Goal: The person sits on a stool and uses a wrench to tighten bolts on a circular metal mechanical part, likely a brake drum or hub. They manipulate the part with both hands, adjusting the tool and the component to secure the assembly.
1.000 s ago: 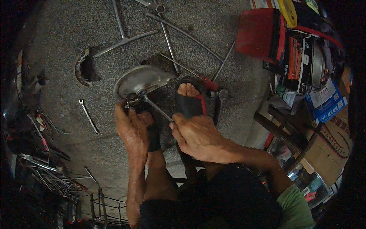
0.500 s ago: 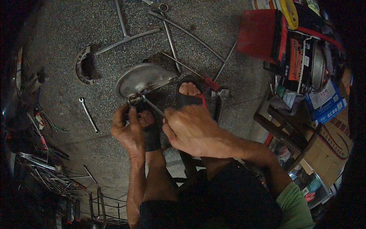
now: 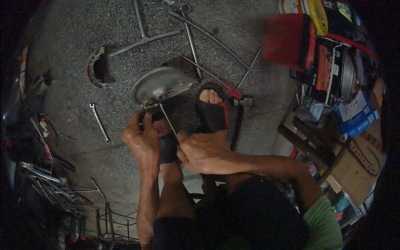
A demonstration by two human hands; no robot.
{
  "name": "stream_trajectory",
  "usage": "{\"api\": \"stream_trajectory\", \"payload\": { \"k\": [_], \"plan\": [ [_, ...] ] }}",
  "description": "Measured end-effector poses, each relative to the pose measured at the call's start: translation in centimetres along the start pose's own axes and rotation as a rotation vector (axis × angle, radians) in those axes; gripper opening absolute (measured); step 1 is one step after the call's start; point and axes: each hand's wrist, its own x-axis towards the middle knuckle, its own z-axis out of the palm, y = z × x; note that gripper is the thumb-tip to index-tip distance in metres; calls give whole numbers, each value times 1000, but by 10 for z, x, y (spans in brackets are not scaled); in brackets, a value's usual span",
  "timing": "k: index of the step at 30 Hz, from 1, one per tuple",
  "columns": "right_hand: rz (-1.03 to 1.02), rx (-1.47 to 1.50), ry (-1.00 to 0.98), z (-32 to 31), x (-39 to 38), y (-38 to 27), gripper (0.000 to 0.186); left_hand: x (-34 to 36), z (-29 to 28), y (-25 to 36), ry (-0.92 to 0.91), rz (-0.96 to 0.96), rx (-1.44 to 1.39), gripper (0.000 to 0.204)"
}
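Observation:
A round grey metal brake plate (image 3: 155, 86) stands tilted on the floor in front of my feet. At its near edge, my left hand (image 3: 143, 137) is closed, thumb and fingers pinching a small metal fitting (image 3: 150, 107) partly hidden by the fingertips. My right hand (image 3: 202, 152) grips the near end of a slim steel wrench (image 3: 168, 118). The wrench's far end meets the plate's near edge, right beside the fitting. How it seats there is too small to tell.
Left of the plate lie a curved brake shoe (image 3: 89, 68) and a second wrench (image 3: 100, 123). Beyond are T-handle wrenches (image 3: 143, 40). A red-handled screwdriver (image 3: 232, 91) and a hammer (image 3: 243, 101) lie right of my foot. Boxes and a red container (image 3: 285, 41) crowd the right.
The wrench's handle end has swung toward me and leftward, turning about its far end, with my right hand on it. My left hand keeps its pinch. The whole view has shifted slightly.

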Motion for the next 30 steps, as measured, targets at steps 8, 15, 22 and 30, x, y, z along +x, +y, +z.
{"api": "stream_trajectory", "payload": {
  "k": [8, 15, 22, 30],
  "plan": [
    [-14, -21, -55, 51, 32, 58, 37, 2, 4, 2, -45, -72, -35, 12],
    [-21, 19, -304, 25, 0, 39, 28, 4, 3, 4, -76, -178, -119, 12],
    [25, -44, 94, -11, -14, 11, 24, 5, 1, -1, -65, -74, -100, 11],
    [3, -47, 132, -49, 2, 7, 25, 5, 7, -5, -56, -79, -152, 11]
  ]
}}
